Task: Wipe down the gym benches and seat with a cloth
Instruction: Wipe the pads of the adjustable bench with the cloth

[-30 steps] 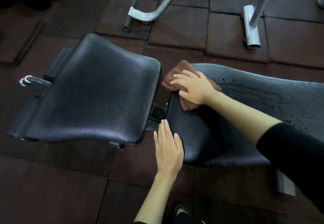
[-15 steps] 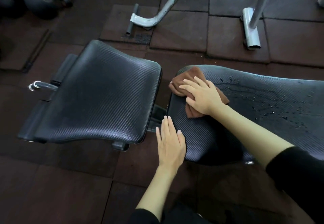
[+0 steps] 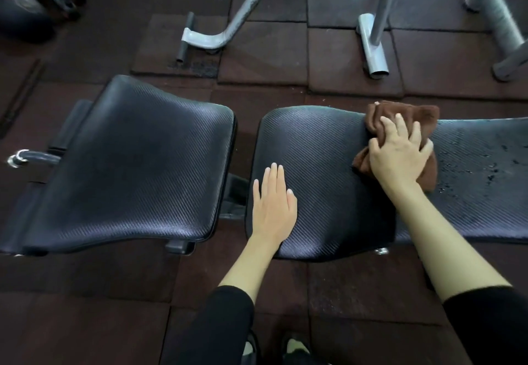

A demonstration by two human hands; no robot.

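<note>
Down on the dark red rubber floor tiles (image 3: pixel 271 53) stand two black textured pads of one gym bench, with a narrow gap between them. Leftmost is the seat pad (image 3: pixel 128 164), tilted, with one chrome handle (image 3: pixel 20 159) sticking out past its left edge. Right of the gap lies the long bench pad (image 3: pixel 328 182), which runs off the right side of the view; its right part is speckled with water droplets (image 3: pixel 485 164).

Two bare hands show, both on the bench pad. The left hand (image 3: pixel 274 204) lies flat, palm down, near the pad's left end and front edge, fingers straight and close together, holding nothing; its forearm comes up from a black sleeve (image 3: pixel 223 322). The right hand (image 3: pixel 400 153) sits further right, toward the pad's far edge, fingers spread and curled down into one bunched brown cloth (image 3: pixel 411 116), pressing it against the pad. The cloth spills over the far edge and shows again below the palm.

Beyond the bench, two grey metal frame feet (image 3: pixel 374 47) rest on the tiles.
</note>
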